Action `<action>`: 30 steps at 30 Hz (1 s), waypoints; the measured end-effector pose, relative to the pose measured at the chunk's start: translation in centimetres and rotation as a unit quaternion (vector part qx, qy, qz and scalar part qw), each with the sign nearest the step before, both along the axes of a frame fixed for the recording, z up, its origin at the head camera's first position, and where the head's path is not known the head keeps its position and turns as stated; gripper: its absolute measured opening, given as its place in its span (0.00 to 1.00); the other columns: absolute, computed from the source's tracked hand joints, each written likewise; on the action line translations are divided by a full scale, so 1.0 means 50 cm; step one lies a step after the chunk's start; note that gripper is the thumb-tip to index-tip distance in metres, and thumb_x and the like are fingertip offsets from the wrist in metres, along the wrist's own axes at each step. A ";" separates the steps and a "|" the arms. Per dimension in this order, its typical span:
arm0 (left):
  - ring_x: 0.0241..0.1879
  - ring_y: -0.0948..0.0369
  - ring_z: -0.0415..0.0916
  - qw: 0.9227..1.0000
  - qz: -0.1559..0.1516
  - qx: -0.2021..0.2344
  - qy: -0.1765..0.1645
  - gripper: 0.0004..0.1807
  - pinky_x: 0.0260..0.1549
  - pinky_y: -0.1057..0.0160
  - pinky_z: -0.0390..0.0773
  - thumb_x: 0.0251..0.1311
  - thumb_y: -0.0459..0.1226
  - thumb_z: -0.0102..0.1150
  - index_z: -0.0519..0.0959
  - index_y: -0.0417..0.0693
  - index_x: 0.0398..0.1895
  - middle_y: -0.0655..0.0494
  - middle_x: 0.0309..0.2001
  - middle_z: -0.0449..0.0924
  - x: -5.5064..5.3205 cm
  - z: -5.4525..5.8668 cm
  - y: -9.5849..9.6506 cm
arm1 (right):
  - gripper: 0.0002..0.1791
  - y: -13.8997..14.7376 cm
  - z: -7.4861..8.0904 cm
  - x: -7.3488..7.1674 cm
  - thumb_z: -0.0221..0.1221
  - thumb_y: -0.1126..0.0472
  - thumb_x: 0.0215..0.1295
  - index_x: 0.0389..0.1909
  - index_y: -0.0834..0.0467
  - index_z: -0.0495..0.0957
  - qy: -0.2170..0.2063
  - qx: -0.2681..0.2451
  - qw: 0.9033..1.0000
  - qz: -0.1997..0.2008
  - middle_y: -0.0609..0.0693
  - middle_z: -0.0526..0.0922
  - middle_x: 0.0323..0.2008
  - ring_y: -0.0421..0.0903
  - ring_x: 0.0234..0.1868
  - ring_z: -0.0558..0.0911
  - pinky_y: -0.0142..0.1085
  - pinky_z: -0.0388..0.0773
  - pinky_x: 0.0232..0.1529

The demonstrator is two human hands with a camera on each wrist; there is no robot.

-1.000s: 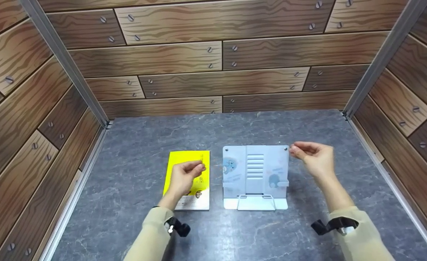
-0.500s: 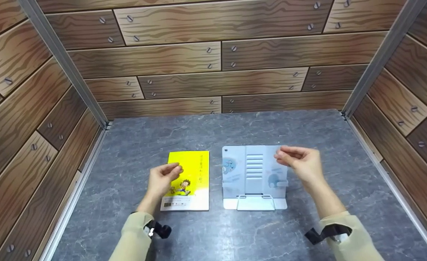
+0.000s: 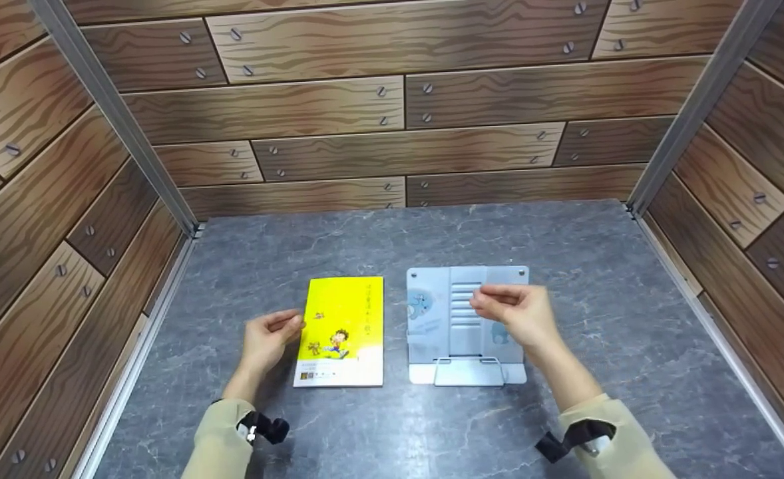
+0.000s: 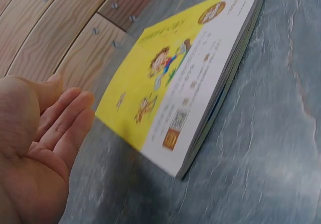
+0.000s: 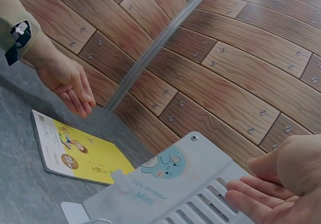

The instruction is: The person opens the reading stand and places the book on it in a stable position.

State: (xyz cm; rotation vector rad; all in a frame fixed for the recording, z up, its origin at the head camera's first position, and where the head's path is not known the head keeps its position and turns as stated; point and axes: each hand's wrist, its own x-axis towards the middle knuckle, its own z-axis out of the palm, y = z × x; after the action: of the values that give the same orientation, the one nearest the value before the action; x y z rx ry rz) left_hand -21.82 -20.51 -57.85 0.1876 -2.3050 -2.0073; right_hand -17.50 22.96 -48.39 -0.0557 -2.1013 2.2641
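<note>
One yellow book (image 3: pixel 345 306) lies flat on the gray table (image 3: pixel 285 239), its cover in full view now that the left hand (image 3: pixel 264 342) has moved from above it to just by its 9 o'clock edge, leaving that edge seemingly within reach. At the book's 3 o'clock, across a narrow strip of table, stands the pale bookstand (image 3: pixel 430 336), the right hand (image 3: pixel 522 320) shifted from its 3 o'clock side to before its middle; both hands are loosely curled, holding nothing. Table room runs toward 12 o'clock, up to the wood-patterned wall (image 3: pixel 325 106).
</note>
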 end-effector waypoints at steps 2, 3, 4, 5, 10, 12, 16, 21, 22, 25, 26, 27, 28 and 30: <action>0.50 0.43 0.87 1.000 0.000 -0.002 -0.002 0.19 0.47 0.57 0.88 0.70 0.28 0.67 0.80 0.23 0.59 0.30 0.51 0.85 0.002 -0.002 -0.008 | 0.18 -0.010 -0.003 0.001 0.67 0.75 0.68 0.54 0.82 0.79 -0.003 0.000 1.000 0.006 0.71 0.87 0.44 0.57 0.43 0.91 0.42 0.88 0.48; 0.50 0.43 0.87 1.000 0.001 -0.007 -0.004 0.19 0.47 0.58 0.88 0.70 0.28 0.67 0.80 0.23 0.59 0.30 0.51 0.85 0.002 -0.003 -0.012 | 0.18 -0.015 -0.005 0.001 0.67 0.76 0.68 0.54 0.82 0.79 -0.004 0.001 1.000 0.007 0.72 0.87 0.44 0.58 0.43 0.91 0.42 0.88 0.48; 0.49 0.43 0.87 1.000 0.002 -0.014 -0.007 0.19 0.46 0.59 0.88 0.70 0.28 0.67 0.80 0.23 0.59 0.30 0.50 0.85 0.003 -0.003 -0.015 | 0.17 -0.021 -0.007 0.001 0.67 0.76 0.68 0.54 0.82 0.79 -0.005 0.002 1.000 0.008 0.72 0.87 0.44 0.58 0.43 0.91 0.42 0.88 0.47; 0.49 0.42 0.87 1.000 0.002 -0.018 -0.010 0.20 0.47 0.58 0.88 0.70 0.28 0.67 0.80 0.22 0.59 0.30 0.50 0.85 0.003 -0.004 -0.018 | 0.17 -0.026 -0.010 0.001 0.67 0.76 0.67 0.54 0.82 0.79 -0.007 0.003 1.000 0.009 0.72 0.87 0.45 0.59 0.42 0.91 0.42 0.88 0.47; 0.48 0.46 0.88 0.998 0.006 -0.058 -0.038 0.19 0.48 0.56 0.88 0.70 0.29 0.67 0.80 0.24 0.59 0.32 0.51 0.86 0.004 -0.004 -0.025 | 0.17 -0.057 -0.019 0.004 0.68 0.75 0.67 0.53 0.80 0.80 -0.019 0.012 1.000 0.014 0.71 0.87 0.45 0.61 0.44 0.90 0.41 0.89 0.47; 0.49 0.47 0.88 0.996 0.007 -0.069 -0.051 0.19 0.49 0.55 0.88 0.70 0.30 0.67 0.81 0.24 0.59 0.33 0.51 0.86 0.005 -0.004 -0.026 | 0.17 -0.070 -0.023 0.006 0.69 0.74 0.67 0.53 0.79 0.81 -0.026 0.016 0.999 0.017 0.70 0.87 0.44 0.62 0.45 0.90 0.41 0.89 0.47; 0.51 0.46 0.87 0.994 0.007 -0.081 -0.068 0.19 0.51 0.53 0.87 0.71 0.30 0.67 0.81 0.25 0.60 0.34 0.52 0.86 0.005 -0.005 -0.029 | 0.18 -0.099 -0.032 0.012 0.69 0.73 0.67 0.53 0.79 0.81 -0.036 0.021 0.999 0.028 0.68 0.88 0.44 0.62 0.46 0.89 0.41 0.88 0.48; 0.52 0.47 0.86 0.991 0.002 -0.101 -0.093 0.20 0.50 0.51 0.87 0.72 0.32 0.66 0.81 0.27 0.61 0.35 0.52 0.86 0.007 -0.003 -0.029 | 0.18 -0.136 -0.050 0.017 0.69 0.74 0.66 0.53 0.79 0.81 -0.037 0.015 0.998 0.047 0.69 0.88 0.44 0.58 0.45 0.90 0.41 0.88 0.48; 0.52 0.47 0.86 0.990 0.001 -0.102 -0.099 0.20 0.50 0.52 0.87 0.72 0.33 0.66 0.81 0.28 0.61 0.35 0.53 0.86 0.007 -0.003 -0.030 | 0.18 -0.143 -0.054 0.017 0.69 0.74 0.66 0.53 0.79 0.81 -0.035 0.015 0.998 0.050 0.69 0.88 0.44 0.57 0.44 0.90 0.41 0.89 0.47; 0.52 0.46 0.86 0.989 -0.002 -0.100 -0.112 0.21 0.49 0.52 0.88 0.72 0.33 0.66 0.80 0.27 0.61 0.34 0.54 0.85 0.008 -0.001 -0.031 | 0.17 -0.167 -0.066 0.018 0.69 0.74 0.65 0.52 0.78 0.82 -0.034 0.023 0.997 0.063 0.68 0.88 0.43 0.56 0.43 0.90 0.40 0.89 0.46; 0.53 0.46 0.86 0.988 -0.002 -0.099 -0.117 0.21 0.49 0.52 0.88 0.72 0.33 0.65 0.80 0.27 0.61 0.33 0.55 0.85 0.009 -0.001 -0.032 | 0.17 -0.176 -0.070 0.019 0.69 0.74 0.65 0.52 0.78 0.82 -0.035 0.027 0.997 0.068 0.68 0.88 0.43 0.55 0.43 0.90 0.40 0.89 0.46; 0.53 0.45 0.86 0.988 -0.001 -0.097 -0.121 0.21 0.48 0.52 0.88 0.72 0.33 0.65 0.80 0.26 0.62 0.33 0.55 0.84 0.010 0.000 -0.032 | 0.16 -0.184 -0.074 0.020 0.69 0.73 0.65 0.51 0.77 0.83 -0.035 0.035 0.996 0.072 0.67 0.88 0.43 0.55 0.43 0.90 0.40 0.89 0.46; 0.53 0.46 0.85 0.987 0.000 -0.095 -0.126 0.21 0.48 0.53 0.88 0.72 0.33 0.65 0.80 0.26 0.62 0.33 0.55 0.84 0.011 0.000 -0.032 | 0.16 -0.192 -0.078 0.021 0.69 0.73 0.65 0.51 0.77 0.83 -0.034 0.042 0.996 0.077 0.66 0.88 0.43 0.55 0.42 0.90 0.40 0.89 0.45; 0.53 0.45 0.85 0.987 -0.003 -0.094 -0.130 0.21 0.48 0.52 0.88 0.73 0.32 0.65 0.80 0.26 0.62 0.32 0.56 0.83 0.012 0.001 -0.033 | 0.15 -0.208 -0.086 0.023 0.69 0.72 0.66 0.51 0.77 0.83 -0.035 0.055 0.994 0.085 0.66 0.89 0.42 0.55 0.42 0.90 0.41 0.89 0.45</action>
State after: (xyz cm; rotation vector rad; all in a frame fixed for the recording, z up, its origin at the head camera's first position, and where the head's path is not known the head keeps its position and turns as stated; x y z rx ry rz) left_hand -21.22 -22.17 -57.82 0.4546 -2.6362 -1.8483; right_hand -16.37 12.57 -52.71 0.0497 -2.3474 2.2609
